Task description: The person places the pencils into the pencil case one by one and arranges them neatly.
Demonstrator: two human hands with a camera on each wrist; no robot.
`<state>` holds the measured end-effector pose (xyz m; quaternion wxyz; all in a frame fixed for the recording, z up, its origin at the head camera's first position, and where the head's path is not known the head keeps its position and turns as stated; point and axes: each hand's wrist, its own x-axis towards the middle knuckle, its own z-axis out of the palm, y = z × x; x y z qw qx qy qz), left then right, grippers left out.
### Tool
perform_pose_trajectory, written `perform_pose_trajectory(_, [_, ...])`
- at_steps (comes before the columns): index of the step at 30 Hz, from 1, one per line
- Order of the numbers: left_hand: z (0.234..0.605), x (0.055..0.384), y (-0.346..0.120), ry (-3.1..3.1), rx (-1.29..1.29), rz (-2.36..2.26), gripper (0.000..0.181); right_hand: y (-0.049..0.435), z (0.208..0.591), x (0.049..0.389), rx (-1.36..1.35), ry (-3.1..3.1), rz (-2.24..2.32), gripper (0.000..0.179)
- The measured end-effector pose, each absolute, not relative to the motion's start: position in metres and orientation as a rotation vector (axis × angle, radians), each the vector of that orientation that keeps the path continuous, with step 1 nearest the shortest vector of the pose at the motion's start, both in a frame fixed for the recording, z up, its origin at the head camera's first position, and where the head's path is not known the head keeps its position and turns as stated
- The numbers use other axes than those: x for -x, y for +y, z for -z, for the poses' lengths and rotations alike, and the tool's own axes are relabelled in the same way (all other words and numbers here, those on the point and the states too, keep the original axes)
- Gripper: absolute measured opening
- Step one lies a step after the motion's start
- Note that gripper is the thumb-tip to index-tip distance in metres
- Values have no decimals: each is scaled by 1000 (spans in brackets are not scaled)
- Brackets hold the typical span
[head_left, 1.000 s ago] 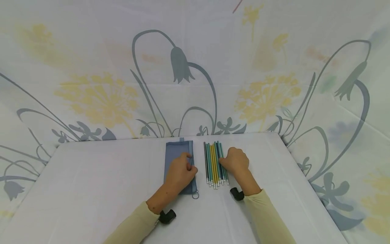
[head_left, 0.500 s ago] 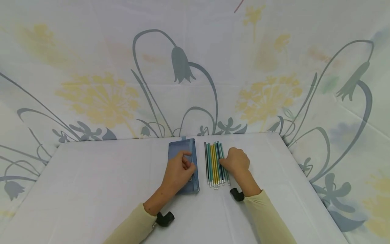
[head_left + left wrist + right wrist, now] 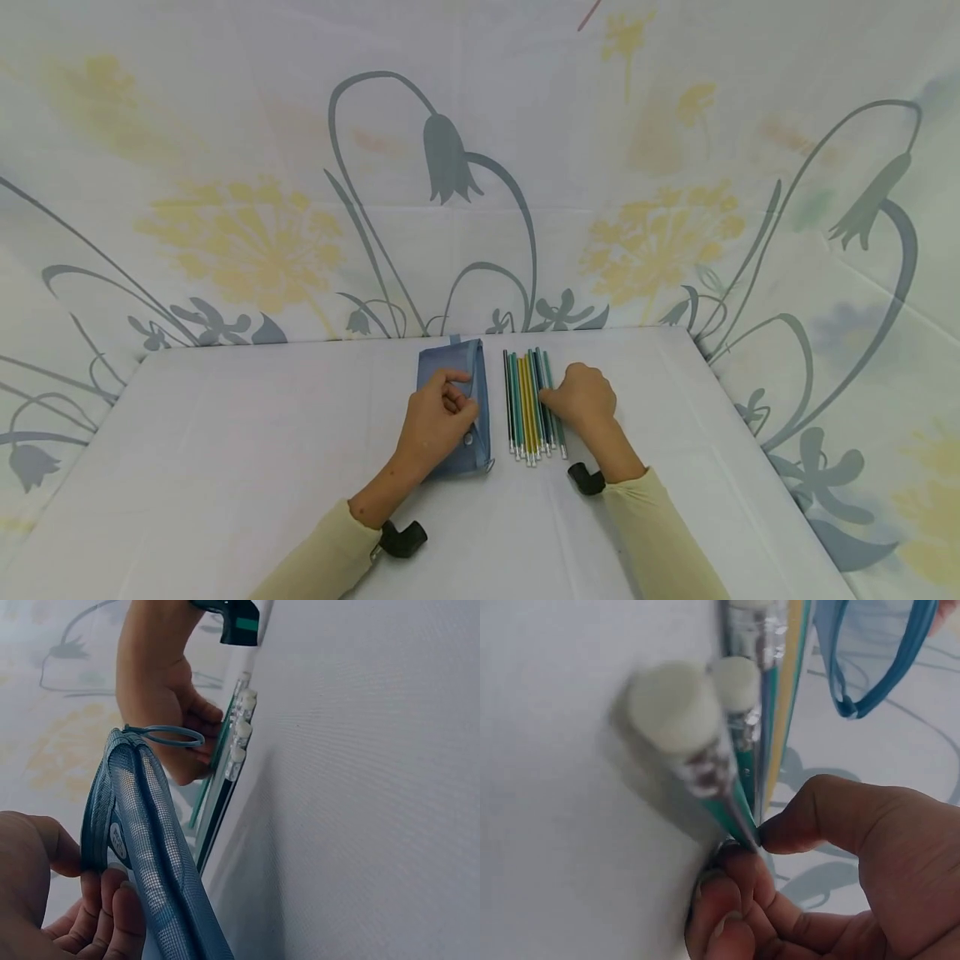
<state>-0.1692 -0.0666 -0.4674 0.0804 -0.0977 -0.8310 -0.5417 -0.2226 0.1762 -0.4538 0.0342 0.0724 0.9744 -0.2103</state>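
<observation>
A blue mesh pencil case (image 3: 442, 357) with a zip lies on the table, its zip side raised and its mouth parted in the left wrist view. My left hand (image 3: 433, 423) pinches the upper edge of that mouth between thumb and fingers. To the right of the case, several pencils (image 3: 525, 400) in black, green and yellow lie side by side, eraser ends toward me. My right hand (image 3: 583, 398) pinches the rightmost green pencil (image 3: 724, 810) between thumb and forefinger. Its white eraser (image 3: 676, 709) stands a little apart from the others in the right wrist view.
The white-covered table (image 3: 255, 467) meets a flower-printed cloth (image 3: 487, 233) at the back, with more of that cloth on both sides. Black wrist cameras sit at the left sleeve (image 3: 318, 554) and the right sleeve (image 3: 660, 529).
My left hand has raised the zip edge of the pencil case and shifted the case slightly right. The green pencil's eraser end has swung slightly right; my right hand has barely moved.
</observation>
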Motion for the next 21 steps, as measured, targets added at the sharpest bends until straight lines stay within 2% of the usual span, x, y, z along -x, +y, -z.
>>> perform_pose_trajectory(8, [468,170,-69,-2456,301,1676,35,175,446,221,-142,2946,822,33])
perform_pose_trajectory(15, [468,171,-69,-2442,292,1684,34,169,441,220,-47,2873,987,39])
perform_pose_trajectory(21, [466,172,-69,-2442,290,1689,34,164,437,217,1,2793,1096,28])
